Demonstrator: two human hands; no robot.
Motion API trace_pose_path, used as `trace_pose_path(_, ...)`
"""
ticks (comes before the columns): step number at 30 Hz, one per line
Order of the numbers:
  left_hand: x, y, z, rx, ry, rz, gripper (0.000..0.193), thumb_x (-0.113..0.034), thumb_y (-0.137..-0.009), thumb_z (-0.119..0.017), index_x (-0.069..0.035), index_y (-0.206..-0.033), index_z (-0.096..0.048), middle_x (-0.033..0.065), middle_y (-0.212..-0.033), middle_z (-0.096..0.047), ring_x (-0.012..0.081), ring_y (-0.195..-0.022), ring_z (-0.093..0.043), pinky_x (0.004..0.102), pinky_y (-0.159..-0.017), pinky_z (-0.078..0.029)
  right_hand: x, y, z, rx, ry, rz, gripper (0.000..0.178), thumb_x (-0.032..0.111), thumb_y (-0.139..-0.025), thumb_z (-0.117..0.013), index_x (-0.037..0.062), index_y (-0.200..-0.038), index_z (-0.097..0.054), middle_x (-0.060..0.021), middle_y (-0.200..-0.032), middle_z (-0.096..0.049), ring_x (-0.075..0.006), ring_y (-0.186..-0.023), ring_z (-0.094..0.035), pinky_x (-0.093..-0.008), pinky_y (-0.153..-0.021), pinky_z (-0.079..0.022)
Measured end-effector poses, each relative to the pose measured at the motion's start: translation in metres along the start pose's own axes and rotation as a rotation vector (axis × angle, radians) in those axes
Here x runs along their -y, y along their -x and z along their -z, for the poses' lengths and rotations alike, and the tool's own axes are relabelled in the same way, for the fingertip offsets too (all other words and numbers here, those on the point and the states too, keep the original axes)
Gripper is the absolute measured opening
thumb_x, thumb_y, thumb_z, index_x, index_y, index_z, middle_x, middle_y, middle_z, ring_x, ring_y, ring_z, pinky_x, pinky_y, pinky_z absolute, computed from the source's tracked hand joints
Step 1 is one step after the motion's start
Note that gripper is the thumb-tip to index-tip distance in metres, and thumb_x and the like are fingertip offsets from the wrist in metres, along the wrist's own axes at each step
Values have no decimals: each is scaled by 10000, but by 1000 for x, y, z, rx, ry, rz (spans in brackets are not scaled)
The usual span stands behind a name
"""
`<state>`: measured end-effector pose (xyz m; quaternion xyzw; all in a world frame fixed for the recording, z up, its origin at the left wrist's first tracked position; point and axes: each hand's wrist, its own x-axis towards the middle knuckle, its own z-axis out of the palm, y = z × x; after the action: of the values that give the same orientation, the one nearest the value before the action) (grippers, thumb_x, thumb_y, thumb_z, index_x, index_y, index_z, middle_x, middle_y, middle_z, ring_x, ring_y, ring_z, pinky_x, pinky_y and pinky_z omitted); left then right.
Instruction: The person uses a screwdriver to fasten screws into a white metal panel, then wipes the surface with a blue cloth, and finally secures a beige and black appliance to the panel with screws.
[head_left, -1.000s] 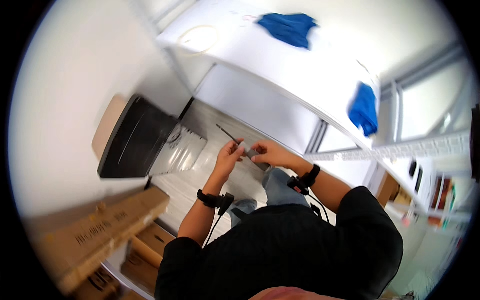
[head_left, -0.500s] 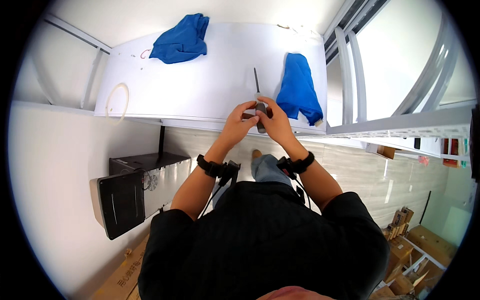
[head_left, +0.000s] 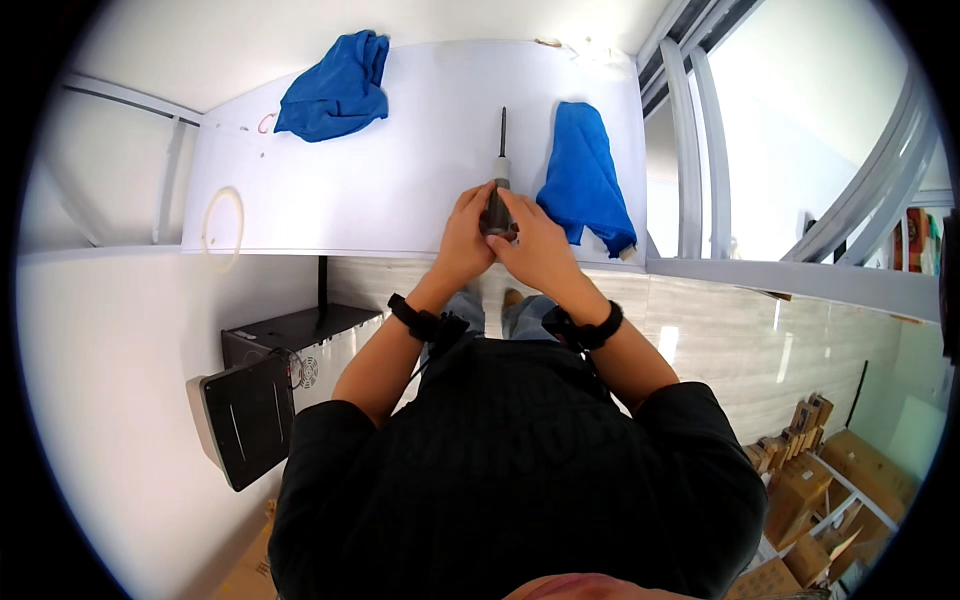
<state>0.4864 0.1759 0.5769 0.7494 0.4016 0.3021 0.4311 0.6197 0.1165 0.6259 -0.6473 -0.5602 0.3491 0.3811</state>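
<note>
A screwdriver point(head_left: 502, 165) with a long thin dark shaft, a pale collar and a thick grey handle points away from me over the near part of the white table point(head_left: 400, 190). My left hand point(head_left: 464, 236) wraps the handle from the left, fingers closed against it. From the other side my right hand point(head_left: 538, 242) closes over the same handle, its thumb low near the handle's end. The fingers cover much of the grip. Just right of my right hand lies a bright blue cloth point(head_left: 585, 175); a darker, crumpled blue cloth point(head_left: 335, 90) rests at the far left.
A pale ring point(head_left: 239, 225) lies at the table's left front edge. Grey metal frame bars point(head_left: 690, 150) stand along the right side. Below left is a black boxy machine point(head_left: 245, 415). Cardboard boxes point(head_left: 800, 495) are piled at the lower right.
Both hands have closed more tightly around the screwdriver's handle, and my left hand has come nearer the right one. The view has shifted slightly, with the screwdriver now a little farther left and up.
</note>
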Motion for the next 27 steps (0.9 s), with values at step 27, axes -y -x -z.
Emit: trace_pose_path(27,18,16,30,-46,437,255,453,-82,-868,-645,-31,-1298,-514,87,-1185,-604,174,-1071,-567,290,-894,-470,20,7,93,-428,78,-43,901,6,-651,-760,75,-1434,-319,-232,-1343,-465,-377,-1169,-530,-419,-982,-444)
